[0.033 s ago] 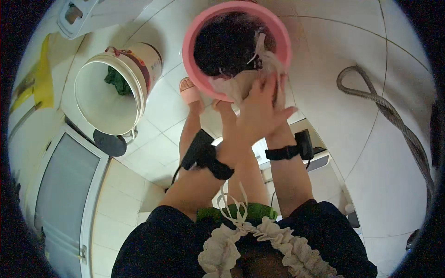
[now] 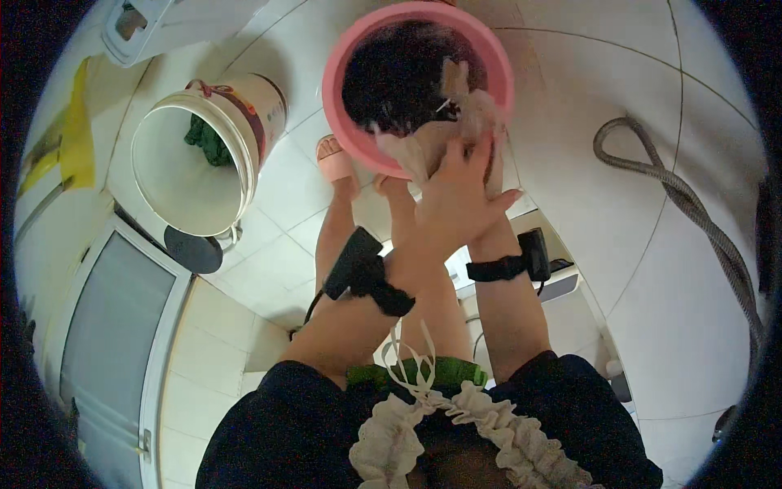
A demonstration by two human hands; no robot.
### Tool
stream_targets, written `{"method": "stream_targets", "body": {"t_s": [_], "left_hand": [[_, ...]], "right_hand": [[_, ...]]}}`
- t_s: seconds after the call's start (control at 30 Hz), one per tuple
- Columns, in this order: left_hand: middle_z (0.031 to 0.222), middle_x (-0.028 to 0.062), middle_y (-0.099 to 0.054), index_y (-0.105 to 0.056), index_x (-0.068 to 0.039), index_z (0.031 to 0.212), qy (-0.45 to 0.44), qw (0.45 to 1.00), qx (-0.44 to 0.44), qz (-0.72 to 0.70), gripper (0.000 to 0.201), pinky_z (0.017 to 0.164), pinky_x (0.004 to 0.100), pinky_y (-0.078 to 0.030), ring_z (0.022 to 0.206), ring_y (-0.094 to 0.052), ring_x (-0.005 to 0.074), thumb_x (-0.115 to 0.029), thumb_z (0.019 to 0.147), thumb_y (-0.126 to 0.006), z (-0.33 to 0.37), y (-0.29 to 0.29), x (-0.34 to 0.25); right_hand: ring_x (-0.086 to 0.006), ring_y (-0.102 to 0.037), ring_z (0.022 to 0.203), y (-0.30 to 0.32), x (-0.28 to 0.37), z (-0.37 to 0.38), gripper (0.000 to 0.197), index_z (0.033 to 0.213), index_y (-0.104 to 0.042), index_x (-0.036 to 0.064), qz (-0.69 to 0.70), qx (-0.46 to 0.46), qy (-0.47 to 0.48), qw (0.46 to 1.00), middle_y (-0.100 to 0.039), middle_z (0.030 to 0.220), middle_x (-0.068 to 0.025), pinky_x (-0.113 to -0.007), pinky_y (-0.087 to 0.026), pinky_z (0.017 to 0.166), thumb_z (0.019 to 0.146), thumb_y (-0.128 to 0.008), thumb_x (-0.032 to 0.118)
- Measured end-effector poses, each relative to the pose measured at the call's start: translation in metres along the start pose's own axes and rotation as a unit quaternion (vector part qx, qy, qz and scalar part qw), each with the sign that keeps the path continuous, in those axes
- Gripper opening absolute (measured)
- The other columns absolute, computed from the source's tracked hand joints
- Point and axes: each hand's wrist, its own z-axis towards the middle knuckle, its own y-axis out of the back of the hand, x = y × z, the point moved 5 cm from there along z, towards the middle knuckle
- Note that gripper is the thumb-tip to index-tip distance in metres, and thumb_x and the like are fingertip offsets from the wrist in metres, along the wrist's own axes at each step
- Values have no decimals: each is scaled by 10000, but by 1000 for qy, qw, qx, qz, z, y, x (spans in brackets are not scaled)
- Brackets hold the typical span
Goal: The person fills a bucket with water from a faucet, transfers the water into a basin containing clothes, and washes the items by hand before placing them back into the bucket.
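Note:
A round pink basin holds dark water or dark cloth, with some foam on its surface. Pale, wet cloth lies over its near right side, one end trailing into the dark contents. My left hand rests on this cloth, fingers stretched out and thumb spread to the right. Behind and beneath it is my right hand, at the basin's near right rim. Most of that hand, its fingers included, is covered by the left hand and the cloth. Each wrist wears a black strapped device.
Left of the basin a white bucket lies tilted, dark green cloth inside. A grey hose loops across the floor at right. A framed door stands at lower left, a yellow bag above it. My pink slippers are below the basin.
The pale cloth has shifted and bunched slightly under my hands, and its trailing end looks wider. My left hand has moved very little; the basin stays put.

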Motion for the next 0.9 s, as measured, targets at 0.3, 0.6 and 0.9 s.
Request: {"method": "stream_targets", "body": {"t_s": [0.3, 0.6, 0.9], "left_hand": [[756, 183, -554, -531, -50, 814, -54, 992, -118, 7, 246, 648, 439, -443, 741, -545, 348, -285, 748, -515, 27, -4, 28], [744, 196, -571, -541, -38, 819, 65, 979, -177, -78, 238, 624, 418, -462, 727, -577, 315, -266, 755, -520, 57, -21, 123], [1325, 200, -161, -271, -187, 1270, -43, 946, -134, 291, 703, 812, 564, -349, 1159, -238, 434, -275, 666, -620, 86, -18, 160]], "right_hand": [[-248, -466, 997, 14, -13, 25, 414, 1178, -394, 95, 35, 16, 122, 992, -464, 1140, -97, -353, -385, 870, 869, -365, 370], [-215, -458, 1020, 11, -17, 8, 464, 1177, -385, 29, -213, -250, -58, 943, -465, 1143, -81, -326, -385, 867, 844, -449, 347], [-422, -322, 1102, 71, -3, 75, 634, 1247, -257, 4, -908, -42, 189, 373, -306, 1246, -206, -482, -278, 930, 712, -546, 184]]}}
